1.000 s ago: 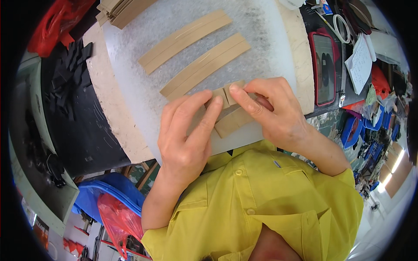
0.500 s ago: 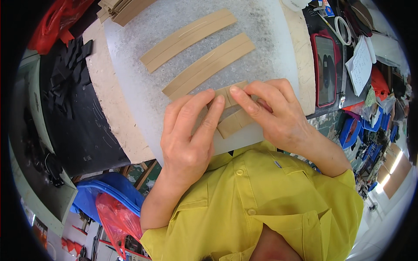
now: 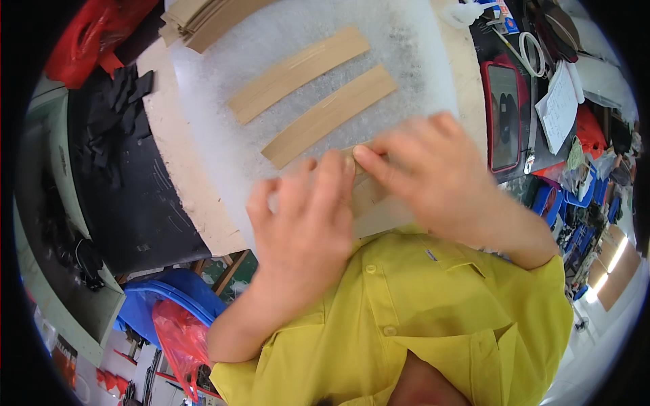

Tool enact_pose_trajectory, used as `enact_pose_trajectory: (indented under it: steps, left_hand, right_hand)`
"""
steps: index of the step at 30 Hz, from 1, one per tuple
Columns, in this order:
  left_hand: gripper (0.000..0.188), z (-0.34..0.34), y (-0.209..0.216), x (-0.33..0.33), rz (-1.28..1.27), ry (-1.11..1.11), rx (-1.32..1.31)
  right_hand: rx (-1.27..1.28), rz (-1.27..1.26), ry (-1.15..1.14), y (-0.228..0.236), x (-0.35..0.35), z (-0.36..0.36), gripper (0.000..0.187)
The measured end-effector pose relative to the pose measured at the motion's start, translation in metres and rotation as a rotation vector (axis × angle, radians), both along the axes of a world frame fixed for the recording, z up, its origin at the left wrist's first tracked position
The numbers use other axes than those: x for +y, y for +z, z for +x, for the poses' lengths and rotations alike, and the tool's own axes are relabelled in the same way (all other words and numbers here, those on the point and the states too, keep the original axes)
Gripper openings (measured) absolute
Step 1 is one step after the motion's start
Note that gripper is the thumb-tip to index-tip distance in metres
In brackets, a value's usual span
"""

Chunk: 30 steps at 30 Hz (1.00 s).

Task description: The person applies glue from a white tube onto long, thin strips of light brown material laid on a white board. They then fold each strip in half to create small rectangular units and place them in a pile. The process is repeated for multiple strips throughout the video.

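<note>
Head view: a tan held strip (image 3: 367, 193) is pinched near the near edge of the white sheet (image 3: 426, 88), roughly midway between its left and right edges. It is mostly hidden by fingers, so its full outline and long axis cannot be told. It is gripped from its left by the left hand (image 3: 301, 227), fingers bunched toward the thumb, and from its right by the right hand (image 3: 440, 176), thumb pressed on it with the fingers curled behind. The two thumb tips are set close together over the strip, so neither hand is clearly nearer. Both hands are motion-blurred; exact finger contact is not resolved.

Beyond the hands, toward the far edge, two loose strips are laid flat and apart: a nearer strip (image 3: 330, 116) and a farther strip (image 3: 301, 74). Their long axes are run side by side, slanted from near-left to far-right. The nearer strip's left end is placed just beside the left hand's fingers; its right end is set farther out, ahead of the right hand. A tan stack (image 3: 210, 21) is kept at the sheet's far-left corner.
</note>
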<state>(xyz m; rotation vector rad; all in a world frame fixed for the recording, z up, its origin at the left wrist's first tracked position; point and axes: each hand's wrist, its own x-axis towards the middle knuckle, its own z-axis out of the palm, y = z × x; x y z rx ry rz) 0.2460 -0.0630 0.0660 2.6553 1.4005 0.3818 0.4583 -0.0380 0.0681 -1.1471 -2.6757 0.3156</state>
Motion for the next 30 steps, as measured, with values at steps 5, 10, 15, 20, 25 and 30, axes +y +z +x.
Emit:
enact_pose_trajectory:
  steps: [5,10,15,20,25,30]
  left_hand:
    - [0.031,-0.022,-0.023,0.017,0.137,0.327,-0.344]
    - [0.024,-0.022,-0.032,0.014,0.116,0.329,-0.402]
    - [0.019,-0.015,-0.022,0.02,-0.015,0.383,-0.577]
    - [0.015,-0.001,-0.027,0.037,0.033,0.315,-0.588]
    - [0.024,-0.011,-0.031,0.035,-0.013,0.169,-0.594]
    - [0.039,-0.013,-0.035,0.037,0.007,0.085,-0.566]
  right_hand:
    - [0.292,0.154,-0.129,-0.019,0.051,0.012,0.034]
    - [0.307,0.114,-0.204,-0.025,0.051,0.001,0.029]
    - [0.362,-0.119,-0.231,-0.011,0.047,0.002,0.026]
    - [0.2,0.0,-0.173,-0.004,0.042,-0.015,0.026]
    - [0.476,-0.025,-0.12,-0.028,0.029,-0.006,0.045]
    - [0.368,-0.013,-0.066,-0.032,0.028,0.0,0.055]
